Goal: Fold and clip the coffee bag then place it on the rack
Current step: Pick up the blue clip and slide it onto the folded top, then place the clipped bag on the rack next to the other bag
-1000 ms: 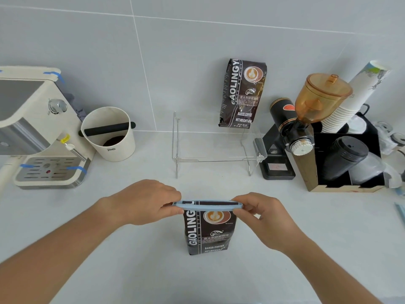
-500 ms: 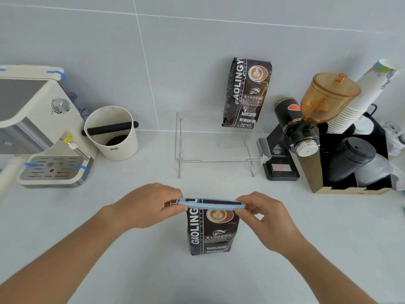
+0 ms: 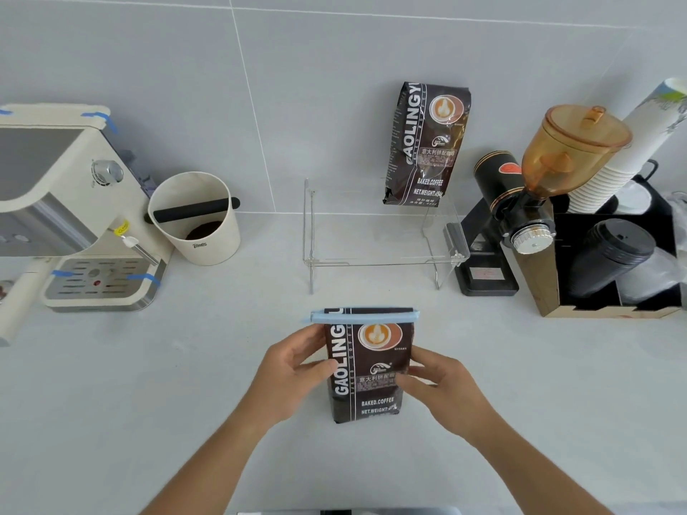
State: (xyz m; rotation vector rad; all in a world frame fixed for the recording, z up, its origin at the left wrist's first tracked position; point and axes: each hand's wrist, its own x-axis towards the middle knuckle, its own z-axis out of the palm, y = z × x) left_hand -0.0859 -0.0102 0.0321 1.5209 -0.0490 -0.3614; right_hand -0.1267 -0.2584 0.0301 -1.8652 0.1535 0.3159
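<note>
A dark brown coffee bag [image 3: 368, 366] stands upright on the white counter, its top folded over and held by a light blue clip [image 3: 362, 316] across the fold. My left hand [image 3: 293, 369] grips the bag's left side, thumb on the front. My right hand [image 3: 442, 384] grips its right side at mid height. Behind the bag stands a clear acrylic rack [image 3: 379, 260], with a second, taller coffee bag [image 3: 427, 146] upright on its back right part.
An espresso machine [image 3: 70, 202] and a white knock box [image 3: 197, 217] sit at the left. A black grinder with an amber hopper [image 3: 539, 187], a stack of paper cups [image 3: 632, 150] and a dark organiser box [image 3: 609, 269] fill the right.
Both hands have come down from the ends of the blue clip to the sides of the bag. The clip stays closed on the folded top.
</note>
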